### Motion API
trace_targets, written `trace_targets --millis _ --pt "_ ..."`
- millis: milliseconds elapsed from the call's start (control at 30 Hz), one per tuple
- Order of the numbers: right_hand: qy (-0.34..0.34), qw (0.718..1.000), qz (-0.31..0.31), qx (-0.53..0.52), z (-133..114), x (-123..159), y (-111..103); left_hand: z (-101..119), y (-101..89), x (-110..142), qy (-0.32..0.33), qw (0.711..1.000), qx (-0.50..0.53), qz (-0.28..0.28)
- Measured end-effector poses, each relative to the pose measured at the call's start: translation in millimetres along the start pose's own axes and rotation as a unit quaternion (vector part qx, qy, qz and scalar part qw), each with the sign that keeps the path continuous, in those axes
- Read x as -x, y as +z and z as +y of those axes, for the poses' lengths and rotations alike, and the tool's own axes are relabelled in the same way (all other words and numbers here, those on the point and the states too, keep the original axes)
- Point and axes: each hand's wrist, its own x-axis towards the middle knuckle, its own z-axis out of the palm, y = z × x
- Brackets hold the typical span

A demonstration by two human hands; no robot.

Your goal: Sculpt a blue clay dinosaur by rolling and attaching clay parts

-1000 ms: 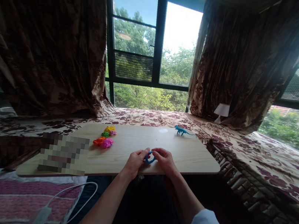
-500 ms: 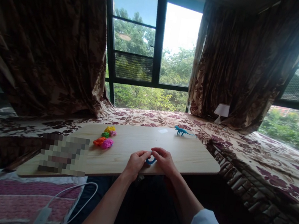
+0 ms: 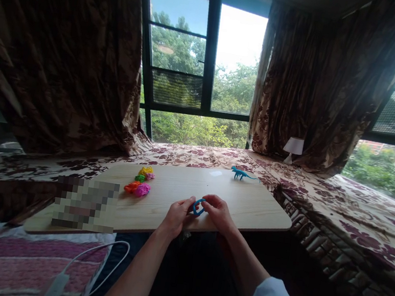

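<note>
A blue ring of what looks like modelling clay (image 3: 194,210) is held up between my two hands, over the near edge of the table. My left hand (image 3: 177,215) pinches its left side with thumb and fingers. On the ring's upper right, the fingers of my right hand (image 3: 220,214) are closed. Lumps of the same sort of clay lie to the left: yellow (image 3: 146,170), green (image 3: 139,178), orange (image 3: 131,187) and pink (image 3: 142,190). A blue four-legged toy dinosaur (image 3: 240,173) with a long tail stands at the far right of the table.
The pale wooden table (image 3: 177,184) has a blurred-out rectangle (image 3: 87,204) at its left. A power strip (image 3: 55,289) with a white cable lies on the striped quilt (image 3: 17,259) at lower left. A small lamp (image 3: 292,146) stands on the floral-covered window ledge (image 3: 351,210).
The fingertips of my hands have drawn slightly apart, and the blue piece, partly covered before, now shows as a nearly whole ring. The lumps and the dinosaur stay in place.
</note>
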Motion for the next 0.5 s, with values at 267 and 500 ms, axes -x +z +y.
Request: trace_targets --millis 267,500 --pt "0.002 1.000 -0.008 -0.019 -3.2 1.4 -1.1 3.9 0.0 2.5 -0.024 0.998 -0.008 -0.051" --pt "0.018 0.998 -0.019 -0.050 -7.4 2.5 -2.7 1.1 -2.0 -0.1 -0.024 0.999 -0.004 -0.044"
